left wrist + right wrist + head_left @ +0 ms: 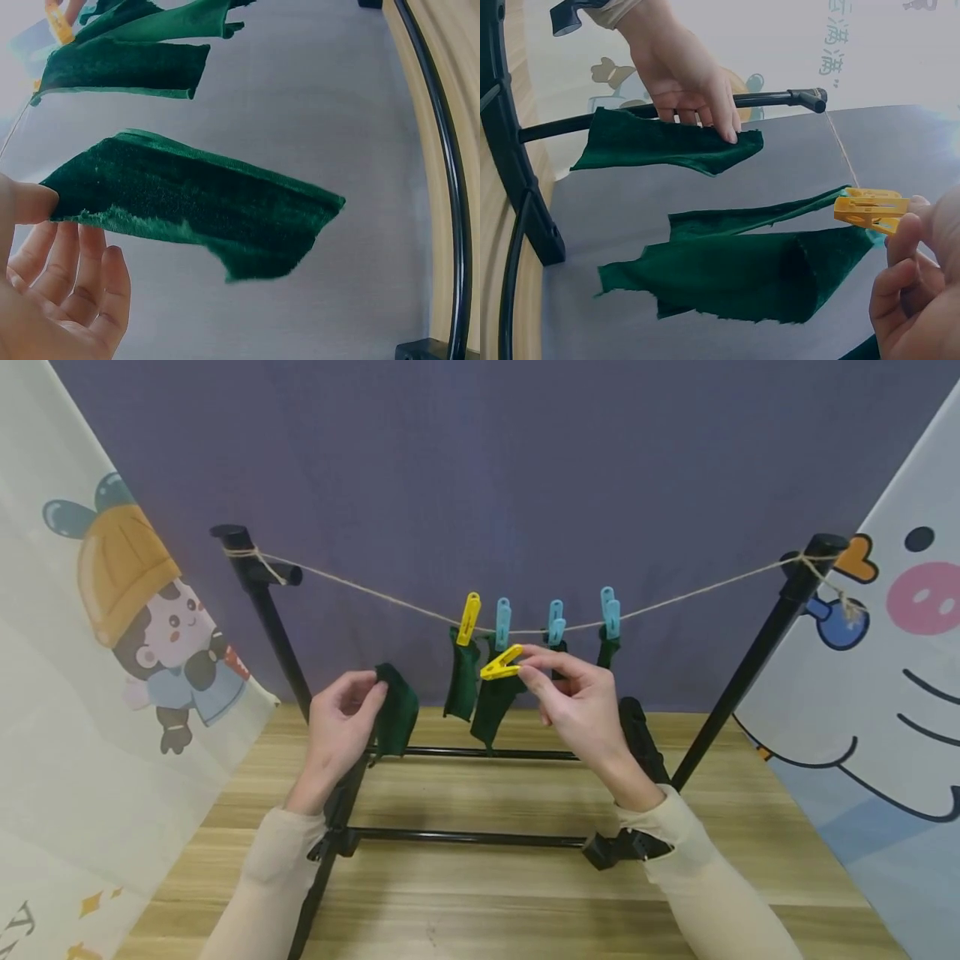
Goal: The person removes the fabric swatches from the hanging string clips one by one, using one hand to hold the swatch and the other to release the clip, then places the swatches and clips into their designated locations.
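My left hand (341,727) pinches a green cloth piece (397,710) by its upper corner, and the cloth hangs down left of the line. In the left wrist view this velvety cloth (195,202) has frayed edges. My right hand (577,697) holds a yellow clothespin (501,663) between thumb and fingers, in front of the hanging cloths. On the twine (367,592), a second yellow clothespin (468,619) and several blue clothespins (502,623) clip more green cloth strips (461,681). Part of the hanging cloth is hidden behind my right hand.
A black tube frame stands on the wooden table (465,893), its left post (270,618) and right post (750,668) carrying the twine. Lower crossbars (472,838) join the sides. A purple-grey backdrop (480,485) rises behind, with printed panels left and right.
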A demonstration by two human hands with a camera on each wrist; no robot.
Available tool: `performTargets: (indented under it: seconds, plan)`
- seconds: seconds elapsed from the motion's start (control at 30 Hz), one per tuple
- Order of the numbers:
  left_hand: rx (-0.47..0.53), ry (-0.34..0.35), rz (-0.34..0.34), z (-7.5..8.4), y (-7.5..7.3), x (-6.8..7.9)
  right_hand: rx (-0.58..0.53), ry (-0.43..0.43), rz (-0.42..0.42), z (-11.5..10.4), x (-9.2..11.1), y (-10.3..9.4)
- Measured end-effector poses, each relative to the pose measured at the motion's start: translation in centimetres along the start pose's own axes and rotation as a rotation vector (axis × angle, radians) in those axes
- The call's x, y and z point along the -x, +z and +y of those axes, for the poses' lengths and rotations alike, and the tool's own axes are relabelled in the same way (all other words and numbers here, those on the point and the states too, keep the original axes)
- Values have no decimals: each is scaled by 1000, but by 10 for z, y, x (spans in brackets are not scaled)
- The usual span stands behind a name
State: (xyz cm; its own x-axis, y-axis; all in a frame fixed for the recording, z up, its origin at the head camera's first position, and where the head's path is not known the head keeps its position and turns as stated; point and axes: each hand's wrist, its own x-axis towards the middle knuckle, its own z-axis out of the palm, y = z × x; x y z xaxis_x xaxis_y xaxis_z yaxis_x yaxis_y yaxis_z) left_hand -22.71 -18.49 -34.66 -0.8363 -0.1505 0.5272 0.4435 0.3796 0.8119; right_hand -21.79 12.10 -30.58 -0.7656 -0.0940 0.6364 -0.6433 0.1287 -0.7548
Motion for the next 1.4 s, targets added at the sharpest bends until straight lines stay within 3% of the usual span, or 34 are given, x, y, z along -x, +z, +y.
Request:
performTargets:
  seconds: [0.47, 1.17, 1.4]
  plan:
    - [23, -45, 6, -12, 0, 7, -11, 74, 1, 17, 17, -8]
    - [68, -75, -6, -36, -2, 33, 45, 201, -23, 46, 56, -22]
    - [33, -108, -26, -38, -4, 39, 51, 224, 2, 53, 65, -24]
